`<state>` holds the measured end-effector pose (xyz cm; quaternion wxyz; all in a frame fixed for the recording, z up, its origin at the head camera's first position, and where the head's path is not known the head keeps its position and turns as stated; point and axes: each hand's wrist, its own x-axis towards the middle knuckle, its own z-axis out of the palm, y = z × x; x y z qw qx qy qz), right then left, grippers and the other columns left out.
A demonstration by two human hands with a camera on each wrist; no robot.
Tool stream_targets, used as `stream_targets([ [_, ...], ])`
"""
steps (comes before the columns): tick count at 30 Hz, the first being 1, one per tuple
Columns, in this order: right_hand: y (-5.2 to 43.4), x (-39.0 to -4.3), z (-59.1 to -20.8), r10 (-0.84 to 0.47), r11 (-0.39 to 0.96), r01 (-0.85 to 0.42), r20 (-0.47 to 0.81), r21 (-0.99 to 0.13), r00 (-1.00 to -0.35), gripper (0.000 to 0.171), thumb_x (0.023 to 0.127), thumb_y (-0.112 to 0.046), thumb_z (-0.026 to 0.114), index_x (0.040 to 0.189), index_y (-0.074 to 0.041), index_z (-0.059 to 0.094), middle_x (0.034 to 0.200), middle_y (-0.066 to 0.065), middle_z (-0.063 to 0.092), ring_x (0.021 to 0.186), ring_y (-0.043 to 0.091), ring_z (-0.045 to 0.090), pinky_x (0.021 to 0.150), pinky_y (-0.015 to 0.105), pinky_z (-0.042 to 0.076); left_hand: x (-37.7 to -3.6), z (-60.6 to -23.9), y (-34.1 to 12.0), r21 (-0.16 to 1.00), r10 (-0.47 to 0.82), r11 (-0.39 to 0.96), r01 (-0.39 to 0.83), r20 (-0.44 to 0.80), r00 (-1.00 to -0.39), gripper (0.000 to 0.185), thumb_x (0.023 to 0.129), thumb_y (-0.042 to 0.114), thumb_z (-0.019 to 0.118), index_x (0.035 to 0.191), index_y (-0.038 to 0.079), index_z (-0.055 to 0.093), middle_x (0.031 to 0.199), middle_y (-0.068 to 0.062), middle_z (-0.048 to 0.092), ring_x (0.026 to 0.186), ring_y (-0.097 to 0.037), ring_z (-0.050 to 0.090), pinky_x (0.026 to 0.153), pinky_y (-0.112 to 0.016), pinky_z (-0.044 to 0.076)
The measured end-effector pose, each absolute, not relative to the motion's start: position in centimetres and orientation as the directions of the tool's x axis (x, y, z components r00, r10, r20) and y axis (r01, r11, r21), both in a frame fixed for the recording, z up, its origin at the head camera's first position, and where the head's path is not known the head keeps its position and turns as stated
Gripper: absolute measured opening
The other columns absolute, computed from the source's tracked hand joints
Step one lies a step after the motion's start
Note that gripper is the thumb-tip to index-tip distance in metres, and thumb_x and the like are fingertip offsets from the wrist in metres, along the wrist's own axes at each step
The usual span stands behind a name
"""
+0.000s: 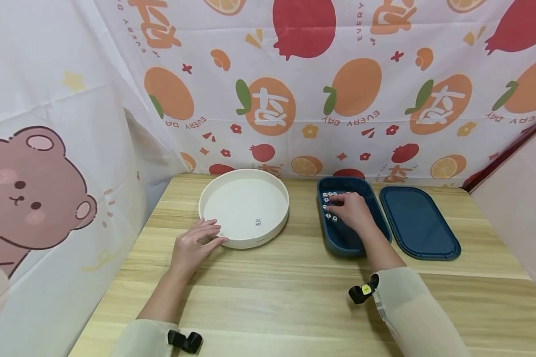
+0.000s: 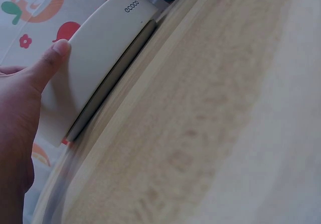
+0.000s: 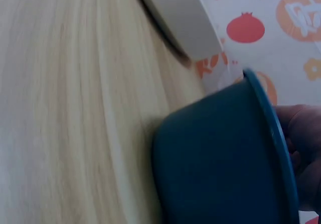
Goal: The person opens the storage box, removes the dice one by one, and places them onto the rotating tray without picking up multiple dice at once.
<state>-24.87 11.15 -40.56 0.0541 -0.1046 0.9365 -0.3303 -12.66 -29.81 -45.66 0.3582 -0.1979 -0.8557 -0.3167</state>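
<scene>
Several small white dice (image 1: pixel 328 216): seen in the blue box (image 1: pixel 342 251), gathered mainly along its nine o'clock side; clock directions were read from the head view, with twelve toward the printed cloth (image 1: pixel 312 144).
Dice from the right fingers: a short row was placed just beyond the tips, toward eleven; others were found close by at nine and between six and seven.
Right hand (image 1: pixel 355 212): reached into the box from five o'clock, with its fingers bent and brought right among the dice; whether one was pinched could not be told, as the tips were hidden by the box wall in the right wrist view.
Box long axis: laid from about eleven to five, nearly in line with the right forearm.
Nearer hand: for the boxed dice, clearly the right; the left was set well apart, toward eight.
Round tray (image 1: pixel 250 242): placed at nine o'clock from the box, with bare surface (image 1: pixel 304 233) between them.
Left hand (image 1: pixel 194 248): met the tray at eight o'clock; its wall was gripped between the thumb, pressed outside, and the fingers over the rim.
Patterned piece in the tray (image 1: pixel 257 222): seen toward three from the left fingers; one die or two could not be told.
Blue lid (image 1: pixel 422 223): laid flat at three o'clock, just beside the box.
</scene>
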Motion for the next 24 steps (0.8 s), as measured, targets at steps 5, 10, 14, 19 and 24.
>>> stream_targets([
  [5, 11.9, -25.0, -41.2, -0.224, 0.808, -0.129, -0.096, -0.575, -0.97, 0.033, 0.092, -0.024, 0.07, 0.12, -0.006, 0.07, 0.123, 0.018, 0.067, 0.115, 0.032, 0.059, 0.106, 0.053, 0.05, -12.6, -45.5, -29.8, 0.409, 0.108, 0.718, 0.564, 0.734, -0.67, 0.035, 0.058, 0.012, 0.093, 0.087, -0.001, 0.078, 0.089, -0.012, 0.077, 0.095, -0.03, 0.073, 0.108, -0.038, 0.049],
  [10, 12.2, -25.1, -41.7, -0.221, 0.84, -0.109, -0.151, -0.531, -0.963, 0.032, 0.091, -0.023, 0.072, 0.117, -0.005, 0.071, 0.121, 0.018, 0.068, 0.112, 0.032, 0.059, 0.105, 0.053, 0.049, -12.5, -45.4, -29.7, 0.409, 0.107, 0.718, 0.563, 0.735, -0.67, 0.036, 0.058, 0.012, 0.093, 0.087, -0.001, 0.078, 0.09, -0.012, 0.077, 0.095, -0.031, 0.073, 0.109, -0.036, 0.048],
  [14, 12.2, -25.1, -42.0, -0.208, 0.859, -0.101, -0.162, -0.502, -0.965, 0.029, 0.089, -0.023, 0.074, 0.113, -0.006, 0.073, 0.119, 0.017, 0.069, 0.107, 0.031, 0.059, 0.104, 0.053, 0.05, -12.6, -45.4, -29.7, 0.408, 0.107, 0.72, 0.562, 0.735, -0.67, 0.036, 0.058, 0.012, 0.093, 0.088, -0.001, 0.078, 0.09, -0.012, 0.077, 0.096, -0.032, 0.073, 0.109, -0.034, 0.048],
  [19, 12.2, -25.1, -42.1, -0.197, 0.869, -0.094, -0.165, -0.485, -0.966, 0.028, 0.088, -0.022, 0.075, 0.11, -0.006, 0.074, 0.116, 0.017, 0.07, 0.104, 0.031, 0.06, 0.102, 0.051, 0.051, -12.6, -45.5, -29.7, 0.401, 0.108, 0.719, 0.567, 0.742, -0.662, 0.037, 0.057, 0.012, 0.093, 0.088, -0.001, 0.078, 0.09, -0.012, 0.077, 0.095, -0.031, 0.073, 0.109, -0.034, 0.048],
  [24, 12.2, -25.1, -42.2, -0.2, 0.863, -0.09, -0.172, -0.497, -0.965, 0.026, 0.087, -0.024, 0.075, 0.107, -0.006, 0.075, 0.113, 0.016, 0.071, 0.103, 0.03, 0.061, 0.099, 0.05, 0.053, -12.6, -45.6, -29.7, 0.399, 0.108, 0.718, 0.57, 0.745, -0.658, 0.036, 0.057, 0.012, 0.093, 0.087, -0.001, 0.078, 0.089, -0.012, 0.077, 0.095, -0.032, 0.073, 0.109, -0.035, 0.049],
])
